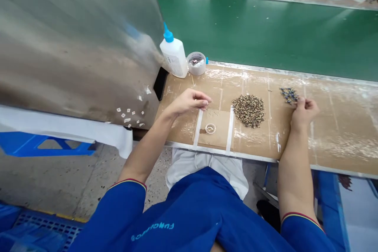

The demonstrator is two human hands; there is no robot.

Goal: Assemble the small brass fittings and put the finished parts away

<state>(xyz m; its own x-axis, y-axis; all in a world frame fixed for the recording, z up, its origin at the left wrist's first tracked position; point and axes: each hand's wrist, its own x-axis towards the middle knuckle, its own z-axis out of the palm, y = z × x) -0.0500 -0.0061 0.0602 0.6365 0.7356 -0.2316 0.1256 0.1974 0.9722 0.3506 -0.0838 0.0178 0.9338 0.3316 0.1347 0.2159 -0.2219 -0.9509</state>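
My left hand (pixel 190 101) hovers over the cardboard-covered bench (pixel 330 134), fingers pinched together on a tiny part I cannot make out. Just below it a small clear ring-shaped dish (pixel 210 128) lies between two white tape strips. A pile of small brownish metal parts (pixel 248 110) sits in the middle of the bench. My right hand (pixel 303 111) is curled with its fingertips touching a small heap of dark blue parts (pixel 288 95) to the right of the pile.
A white glue bottle with a blue cap (pixel 174 56) and a roll of clear tape (pixel 196 63) stand at the bench's back left. A large metal housing (pixel 76 43) rises on the left. A green conveyor belt (pixel 265 31) runs behind the bench.
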